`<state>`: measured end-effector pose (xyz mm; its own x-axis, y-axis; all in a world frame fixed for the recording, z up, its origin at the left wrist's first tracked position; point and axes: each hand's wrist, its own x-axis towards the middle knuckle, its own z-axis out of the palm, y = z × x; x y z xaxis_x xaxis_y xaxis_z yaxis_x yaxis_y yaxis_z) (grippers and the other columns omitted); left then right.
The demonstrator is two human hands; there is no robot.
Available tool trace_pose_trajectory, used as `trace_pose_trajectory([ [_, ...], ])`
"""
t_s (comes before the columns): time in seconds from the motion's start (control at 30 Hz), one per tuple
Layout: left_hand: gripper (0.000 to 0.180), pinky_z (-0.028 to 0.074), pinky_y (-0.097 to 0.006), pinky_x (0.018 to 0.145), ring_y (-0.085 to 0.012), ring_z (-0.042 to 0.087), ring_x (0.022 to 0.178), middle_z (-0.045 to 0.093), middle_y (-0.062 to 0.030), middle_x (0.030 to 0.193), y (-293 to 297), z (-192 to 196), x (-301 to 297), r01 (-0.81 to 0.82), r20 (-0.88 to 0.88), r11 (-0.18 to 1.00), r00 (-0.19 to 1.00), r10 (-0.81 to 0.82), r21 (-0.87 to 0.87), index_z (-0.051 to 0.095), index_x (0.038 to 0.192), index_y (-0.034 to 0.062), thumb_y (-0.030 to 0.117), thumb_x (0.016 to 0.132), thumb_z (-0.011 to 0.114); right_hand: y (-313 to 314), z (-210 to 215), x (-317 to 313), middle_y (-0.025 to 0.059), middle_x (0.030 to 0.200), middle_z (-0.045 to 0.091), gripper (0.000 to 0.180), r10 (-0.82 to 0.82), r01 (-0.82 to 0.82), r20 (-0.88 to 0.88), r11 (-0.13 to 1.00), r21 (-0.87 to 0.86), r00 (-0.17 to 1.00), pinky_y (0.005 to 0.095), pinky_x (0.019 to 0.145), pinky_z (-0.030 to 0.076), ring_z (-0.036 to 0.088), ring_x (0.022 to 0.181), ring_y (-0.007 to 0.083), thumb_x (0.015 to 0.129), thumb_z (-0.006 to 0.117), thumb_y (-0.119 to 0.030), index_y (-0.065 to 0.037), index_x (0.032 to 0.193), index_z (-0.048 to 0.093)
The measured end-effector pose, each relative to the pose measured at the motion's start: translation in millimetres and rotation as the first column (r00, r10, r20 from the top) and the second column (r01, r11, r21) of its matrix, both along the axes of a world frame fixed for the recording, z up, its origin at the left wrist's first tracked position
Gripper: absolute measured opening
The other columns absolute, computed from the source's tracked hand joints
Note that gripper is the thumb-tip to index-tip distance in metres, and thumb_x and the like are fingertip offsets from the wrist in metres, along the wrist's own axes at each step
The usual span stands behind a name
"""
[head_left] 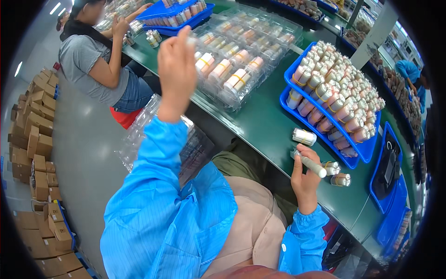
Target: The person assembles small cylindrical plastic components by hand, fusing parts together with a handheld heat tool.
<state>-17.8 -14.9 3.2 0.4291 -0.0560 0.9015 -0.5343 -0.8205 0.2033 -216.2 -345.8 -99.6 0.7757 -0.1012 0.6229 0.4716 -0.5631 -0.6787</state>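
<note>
My right hand (305,182) is closed around a slim pale tube (314,167) that points to the right. Close to it on the green table lie a white bundle with a yellow band (304,136) and two small banded bundles, one being (341,180). My left hand (177,69) is raised beside the near left edge of a clear plastic tray (237,106). Its fingers are drawn together, and what they may hold is too unclear to name. In the tray's compartments sit white and pink banded bundles (237,80).
Two stacked blue trays (286,103) on the right carry many banded bundles. Another blue tray (382,197) with a black item stands farther right. A co-worker (93,65) works at the upper left near more blue trays (173,29). Clear plastic trays (139,135) hang below the table edge.
</note>
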Motion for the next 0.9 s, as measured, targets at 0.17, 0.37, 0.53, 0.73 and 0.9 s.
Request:
trace_pose_trajectory([
  [0.17, 0.039, 0.045, -0.049, 0.103, -0.0409, 0.058, 0.119, 0.063, -0.0222, 0.13, 58, -36, 74, 0.083, -0.555, 0.98, 0.831, 0.031, 0.181, 0.061, 0.14, 0.0148, 0.032, 0.105, 0.052, 3, 2, 5, 0.0205, 0.108, 0.072, 0.018, -0.042, 0.042, -0.009, 0.999, 0.012, 0.999, 0.0419, 0.089, 0.058, 0.073, 0.101, 0.035, 0.091, 0.071, 0.004, 0.002, 0.105, 0.06],
  [0.37, 0.059, 0.039, -0.052, 0.111, -0.0436, 0.051, 0.134, 0.058, -0.0262, 0.141, 47, -35, 69, 0.068, -0.572, 0.918, 0.799, 0.184, 0.391, 0.057, 0.138, -0.0039, 0.046, 0.106, 0.049, 2, 4, 8, 0.019, 0.106, 0.074, 0.019, -0.037, 0.039, 0.052, 0.998, -0.05, 0.998, 0.0417, 0.087, 0.059, 0.074, 0.1, 0.0352, 0.087, 0.073, 0.004, 0.001, 0.104, 0.063],
  [0.53, 0.024, 0.052, -0.046, 0.092, -0.0379, 0.066, 0.106, 0.071, -0.0186, 0.113, -84, -15, -32, 0.479, -0.191, 0.875, 0.854, -0.484, -0.073, 0.069, 0.114, -0.0016, 0.017, 0.101, 0.065, 1, -1, 6, 0.0191, 0.106, 0.074, 0.021, -0.105, 0.102, 0.076, 0.994, 0.039, 0.992, 0.0405, 0.085, 0.059, 0.073, 0.098, 0.0353, 0.086, 0.074, 0.003, 0.001, 0.104, 0.063],
  [0.73, 0.041, 0.051, -0.047, 0.095, -0.037, 0.063, 0.108, 0.064, -0.0173, 0.118, -194, -72, -81, 0.735, -0.489, 0.661, 0.636, -0.597, 0.15, 0.06, 0.117, 0.0005, 0.008, 0.081, 0.078, -1, -1, 4, 0.0202, 0.107, 0.073, 0.018, -0.114, 0.094, 0.161, 0.987, 0.127, 0.98, 0.0392, 0.085, 0.058, 0.073, 0.098, 0.032, 0.091, 0.071, 0.003, 0.003, 0.106, 0.061],
  [0.9, 0.041, 0.051, -0.046, 0.093, -0.0377, 0.061, 0.106, 0.06, -0.0167, 0.113, -189, -76, -85, 0.727, -0.525, 0.666, 0.638, -0.563, 0.169, 0.059, 0.114, 0.001, 0.005, 0.078, 0.079, -5, -1, -1, 0.019, 0.11, 0.071, 0.02, -0.123, 0.102, 0.108, 0.979, 0.177, 0.987, 0.0385, 0.087, 0.058, 0.071, 0.101, 0.0293, 0.093, 0.07, 0.003, 0.002, 0.111, 0.059],
])
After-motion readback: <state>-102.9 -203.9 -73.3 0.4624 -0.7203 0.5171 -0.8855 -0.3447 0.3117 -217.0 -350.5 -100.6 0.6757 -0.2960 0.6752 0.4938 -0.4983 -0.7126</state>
